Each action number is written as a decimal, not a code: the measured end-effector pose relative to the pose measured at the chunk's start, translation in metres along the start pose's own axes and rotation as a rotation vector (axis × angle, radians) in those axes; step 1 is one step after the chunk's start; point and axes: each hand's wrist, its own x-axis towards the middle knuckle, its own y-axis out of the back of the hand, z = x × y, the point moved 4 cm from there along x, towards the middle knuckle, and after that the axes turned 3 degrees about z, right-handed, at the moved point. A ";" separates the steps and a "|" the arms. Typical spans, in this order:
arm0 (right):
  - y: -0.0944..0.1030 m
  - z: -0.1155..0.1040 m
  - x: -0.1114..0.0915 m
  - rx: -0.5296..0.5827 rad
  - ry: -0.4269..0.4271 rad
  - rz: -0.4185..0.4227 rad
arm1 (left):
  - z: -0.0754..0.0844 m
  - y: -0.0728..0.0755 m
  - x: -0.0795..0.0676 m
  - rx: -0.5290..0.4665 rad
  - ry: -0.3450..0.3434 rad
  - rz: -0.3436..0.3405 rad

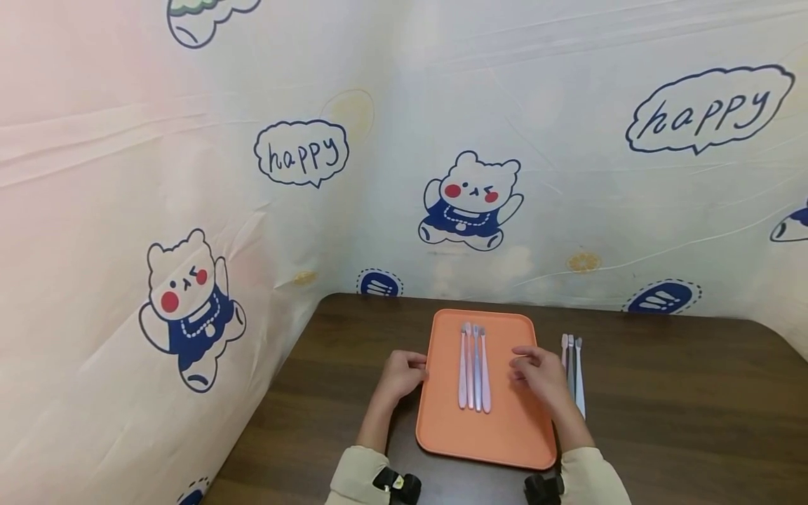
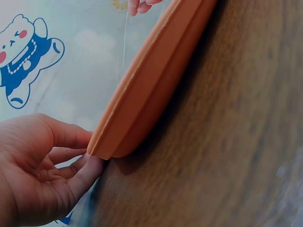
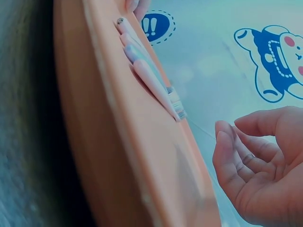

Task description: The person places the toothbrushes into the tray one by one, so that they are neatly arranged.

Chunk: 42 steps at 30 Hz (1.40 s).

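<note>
An orange tray lies on the dark wooden table with several pastel toothbrushes side by side on it, bristle heads toward the far edge. My left hand is at the tray's left side; in the left wrist view its thumb and fingers pinch the rim. Over the right part of the tray hovers my right hand, fingers loosely bent and holding nothing. The right wrist view shows a gap between this hand and the toothbrushes.
Three more toothbrushes lie on the table just right of the tray, partly hidden by my right hand and forearm. A pale curtain with printed bears hangs behind the table and along its left side.
</note>
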 end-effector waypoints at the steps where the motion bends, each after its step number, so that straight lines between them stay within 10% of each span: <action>1: 0.001 0.000 0.000 -0.001 0.001 -0.001 | 0.000 0.000 0.000 -0.003 0.001 -0.001; 42: 0.075 0.014 0.001 0.040 -0.070 -0.003 | 0.000 -0.001 0.003 0.006 0.002 -0.001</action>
